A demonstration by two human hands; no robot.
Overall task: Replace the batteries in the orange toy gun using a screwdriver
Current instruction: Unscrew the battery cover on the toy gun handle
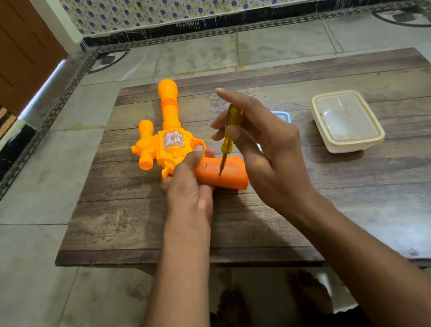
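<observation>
Our left hand (187, 181) holds the orange toy gun (173, 144) on the worktop (330, 200), our right hand (259, 141) pinches the screwdriver (228, 136) steeply tilted, so we fear its tip can slip from the grip's screw.

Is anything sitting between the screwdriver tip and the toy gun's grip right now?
Nothing visible does. The right hand holds the screwdriver with its tip already on the toy gun's grip. The left hand holds the gun beside that spot, its fingers off to the side of the tip.
</observation>
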